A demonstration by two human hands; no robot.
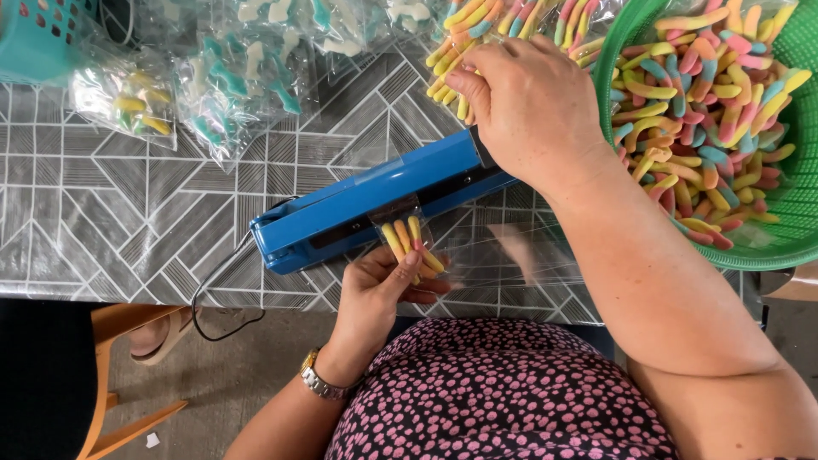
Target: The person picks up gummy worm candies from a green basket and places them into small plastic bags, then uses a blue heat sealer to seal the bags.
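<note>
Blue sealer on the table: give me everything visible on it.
The sealer is a long blue bar-shaped machine, plastic-looking, with a dark strip along its front. It lies diagonally on the patterned table. A black cord leaves its near-left end. The right hand presses its far end; the left hand holds a small clear bag of candy in its jaw.

Bright even daylight, perhaps slight glare.

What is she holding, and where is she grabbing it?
The left hand pinches a small candy bag by its lower end. The right hand presses the blue sealer arm's end.
</note>
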